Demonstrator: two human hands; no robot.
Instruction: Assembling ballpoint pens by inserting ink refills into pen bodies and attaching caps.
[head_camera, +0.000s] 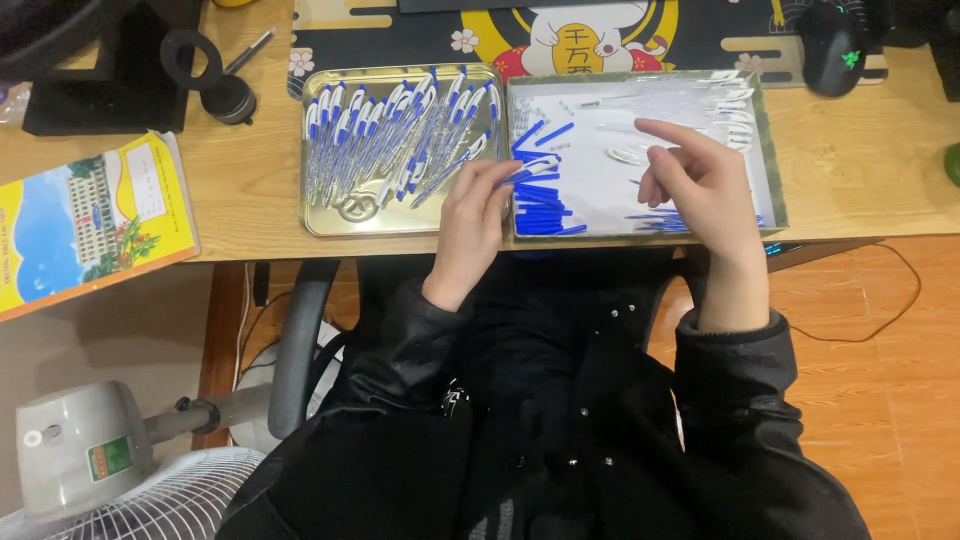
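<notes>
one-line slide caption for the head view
Left hand holds a blue pen part; right hand hovers over the green-rimmed parts box.

Left hand (470, 220) curled, fingertips pinched together; right hand (700, 180) raised, index finger extended, other fingers loosely bent.

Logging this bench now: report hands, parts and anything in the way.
Left hand pinching a blue pen part over the box. Right hand empty, fingers above the clear parts. Finished pens fill the tray. Nothing in the way.
</notes>
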